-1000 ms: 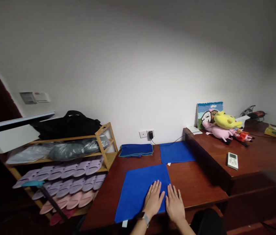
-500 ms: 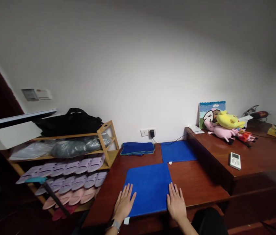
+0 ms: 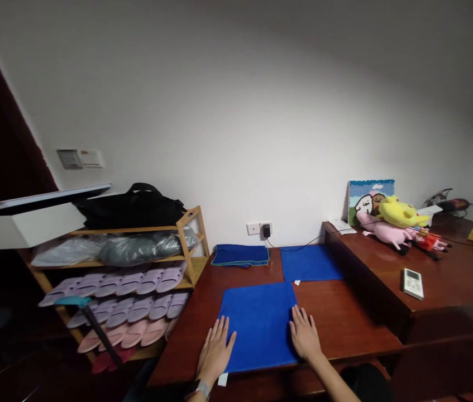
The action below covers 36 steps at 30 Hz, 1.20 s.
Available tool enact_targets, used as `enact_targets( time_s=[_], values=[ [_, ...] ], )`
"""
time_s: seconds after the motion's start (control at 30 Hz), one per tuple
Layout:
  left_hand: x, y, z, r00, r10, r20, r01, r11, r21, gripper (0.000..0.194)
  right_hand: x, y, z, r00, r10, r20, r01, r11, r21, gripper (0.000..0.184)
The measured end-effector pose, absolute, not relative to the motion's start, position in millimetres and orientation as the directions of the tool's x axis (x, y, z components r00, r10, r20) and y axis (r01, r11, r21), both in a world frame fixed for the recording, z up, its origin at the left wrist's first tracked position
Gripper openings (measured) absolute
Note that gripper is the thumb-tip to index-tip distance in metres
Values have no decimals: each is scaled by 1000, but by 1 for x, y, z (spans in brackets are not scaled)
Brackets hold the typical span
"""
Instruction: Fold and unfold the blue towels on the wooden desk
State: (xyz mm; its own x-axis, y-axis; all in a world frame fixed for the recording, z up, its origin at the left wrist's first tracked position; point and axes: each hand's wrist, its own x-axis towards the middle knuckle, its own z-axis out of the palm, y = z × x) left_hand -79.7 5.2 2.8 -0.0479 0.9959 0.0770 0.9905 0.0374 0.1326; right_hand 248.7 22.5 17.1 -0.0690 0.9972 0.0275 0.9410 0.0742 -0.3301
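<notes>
A blue cloth (image 3: 259,329) lies spread flat on the reddish-brown wooden table (image 3: 324,312), with a white tag (image 3: 222,379) at its near left corner. My left hand (image 3: 216,349) rests palm down on the cloth's left edge, fingers stretched out. On the right edge lies my right hand (image 3: 304,333), also flat with its fingers extended. Neither hand grips anything. Behind sits a second blue cloth (image 3: 311,263), laid flat, with a small tag on its near edge. To its left is a folded darker blue cloth (image 3: 240,255) with a greenish border.
A wooden shoe rack (image 3: 196,271) with slippers (image 3: 139,282) and a black bag (image 3: 135,209) stands left. The higher desk surface (image 3: 370,268) at right bears a white remote (image 3: 412,283) and plush toys (image 3: 399,212). A black plug (image 3: 266,229) and its cord run along the wall.
My left hand has moved left from the cloth's middle to its left edge. My right hand stays at the right edge, shifting slightly upward along it. The view has turned slightly left.
</notes>
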Motion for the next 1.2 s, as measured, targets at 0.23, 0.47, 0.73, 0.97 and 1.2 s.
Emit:
enact_targets(
  time_s=[0.23, 0.47, 0.73, 0.97, 1.2],
  values=[
    [-82, 6, 0, -45, 996, 75, 989, 34, 147, 79, 245, 52, 14, -73, 997, -35, 947, 58, -315, 67],
    [-80, 7, 1, -50, 997, 64, 988, 40, 146, 79, 248, 51, 8, -80, 997, -9, 942, 73, -327, 67],
    [-86, 12, 3, -40, 999, 23, 995, 38, 88, 79, 246, 50, 10, -87, 996, -3, 936, 81, -344, 67],
    [-13, 53, 11, 111, 973, 204, 984, -136, 113, 71, 245, 54, 7, -80, 996, 24, 923, 83, -375, 66],
    [70, 85, 8, 272, 960, 66, 945, -280, 169, 71, 245, 54, 10, -77, 997, 15, 927, 77, -367, 66]
  ],
)
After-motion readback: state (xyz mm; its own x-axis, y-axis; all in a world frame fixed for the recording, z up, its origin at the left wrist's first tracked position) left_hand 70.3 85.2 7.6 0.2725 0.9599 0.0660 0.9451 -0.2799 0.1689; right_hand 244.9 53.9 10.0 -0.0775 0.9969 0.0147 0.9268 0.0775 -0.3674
